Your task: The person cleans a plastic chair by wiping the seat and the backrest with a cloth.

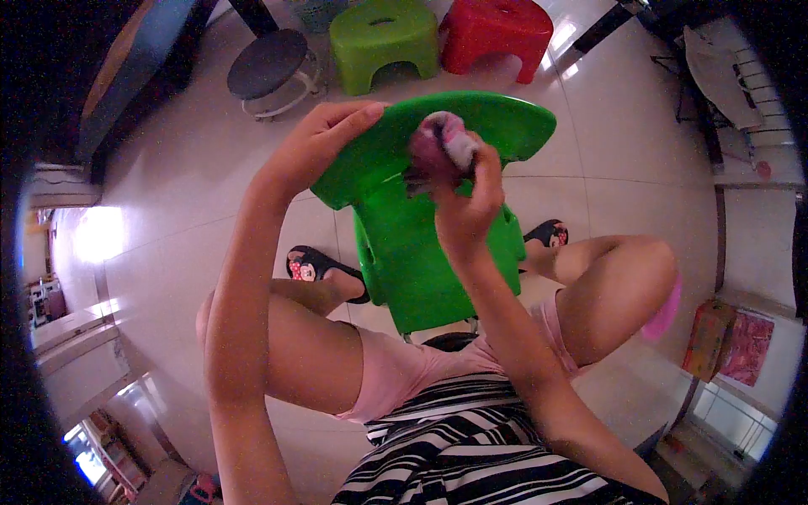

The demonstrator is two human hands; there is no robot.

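A green plastic chair (421, 269) stands between my knees, its curved backrest towards the far side. My left hand (332, 139) grips the backrest's upper left edge, thumb on the near face and the other fingers hidden behind it. Bunched in my right hand (473, 202) is a crumpled pink and grey cloth (442, 143), which lies against the upper middle of the backrest. The cloth's lower edge is blurred, and part of it is covered by my fingers.
Beyond the chair are a green stool (385, 38), a red stool (498, 35) and a round dark-topped stool (268, 66). My feet in dark slippers (324, 271) are either side of the chair on the tiled floor (168, 278). A cardboard box (709, 341) is at the right.
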